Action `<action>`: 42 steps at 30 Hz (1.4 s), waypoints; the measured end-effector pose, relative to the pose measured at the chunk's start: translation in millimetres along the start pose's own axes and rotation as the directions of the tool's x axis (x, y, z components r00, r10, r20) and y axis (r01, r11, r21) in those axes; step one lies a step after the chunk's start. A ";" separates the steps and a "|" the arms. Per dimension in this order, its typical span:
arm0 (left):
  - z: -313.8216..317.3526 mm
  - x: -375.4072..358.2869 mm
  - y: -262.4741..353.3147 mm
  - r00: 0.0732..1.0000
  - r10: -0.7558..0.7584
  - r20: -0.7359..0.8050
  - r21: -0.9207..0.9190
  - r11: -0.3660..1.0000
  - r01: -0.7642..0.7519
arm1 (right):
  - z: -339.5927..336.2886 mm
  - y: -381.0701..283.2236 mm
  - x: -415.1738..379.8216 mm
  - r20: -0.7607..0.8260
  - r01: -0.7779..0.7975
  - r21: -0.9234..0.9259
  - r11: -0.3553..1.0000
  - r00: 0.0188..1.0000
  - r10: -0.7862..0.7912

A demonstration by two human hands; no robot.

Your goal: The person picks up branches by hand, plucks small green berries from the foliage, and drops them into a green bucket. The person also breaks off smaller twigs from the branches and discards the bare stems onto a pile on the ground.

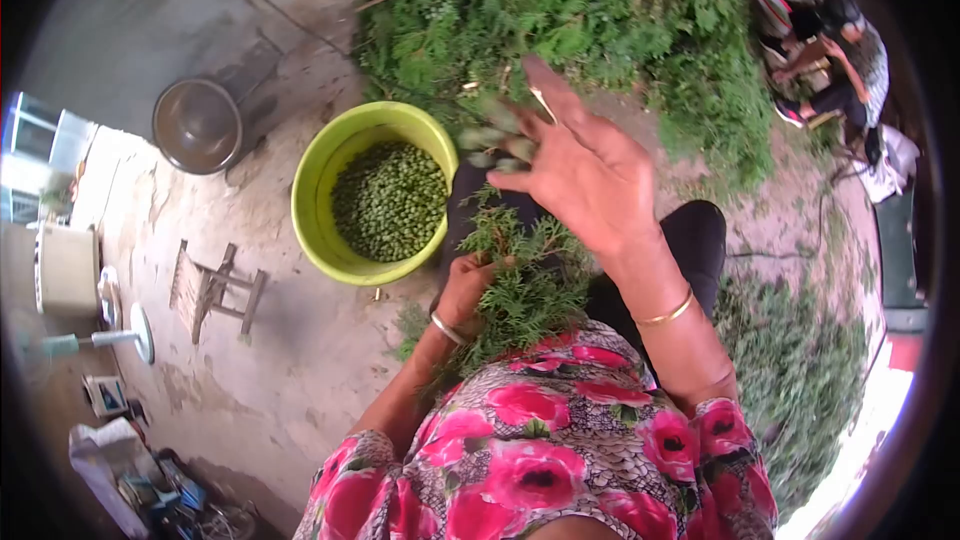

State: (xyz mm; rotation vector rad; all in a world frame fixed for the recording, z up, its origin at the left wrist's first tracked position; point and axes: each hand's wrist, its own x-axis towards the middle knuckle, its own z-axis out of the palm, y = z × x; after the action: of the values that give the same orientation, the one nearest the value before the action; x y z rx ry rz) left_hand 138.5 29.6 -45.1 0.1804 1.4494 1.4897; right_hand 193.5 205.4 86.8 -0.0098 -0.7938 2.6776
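My left hand (466, 288) is closed around a leafy green conifer sprig (530, 290), which lies over my lap. Above the lap, my right hand (592, 172) is held with its fingers apart. Several small green cones (500, 145) show blurred by its fingertips, and they look loose rather than gripped. Just left of that hand stands a yellow-green bucket (312, 225), partly filled with small round green cones (390, 200).
Cut green branches (580, 15) are heaped ahead, and more foliage (790, 380) lies at right. A metal basin (197, 125) and a small wooden stool (215, 290) stand at left. Another person (850, 65) sits at the far right. A fan (140, 333) is at far left.
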 end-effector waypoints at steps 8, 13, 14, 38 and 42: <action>-13.7 3.7 -10.7 0.997 0.005 -0.075 -0.194 0.981 -0.020 | -3.2 20.4 -13.6 -0.257 -0.039 -0.503 0.863 0.961 -0.106; -19.6 20.5 49.3 0.994 0.109 -0.013 -0.566 0.818 -0.097 | -42.2 70.4 -62.5 -0.315 -0.307 -0.906 0.293 0.949 0.019; -20.9 29.8 62.1 0.994 0.107 -0.002 -0.638 0.765 -0.084 | -20.5 61.5 -63.6 -0.368 -0.401 -0.901 0.165 0.908 0.199; 111.6 93.5 140.3 0.881 0.265 0.392 -0.357 0.926 -0.120 | -57.9 13.0 -121.9 -0.532 0.001 -0.187 0.982 0.841 -0.102; 115.4 77.1 121.0 0.892 0.325 0.314 -0.220 0.939 -0.264 | -73.6 -0.5 -139.9 -0.526 0.071 -0.184 0.980 0.835 -0.159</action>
State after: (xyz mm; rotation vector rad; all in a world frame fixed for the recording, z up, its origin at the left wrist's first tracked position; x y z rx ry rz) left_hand 117.4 188.7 45.0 0.5516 1.0347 1.7191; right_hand 332.8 198.4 12.4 -0.7026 -0.7773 2.3031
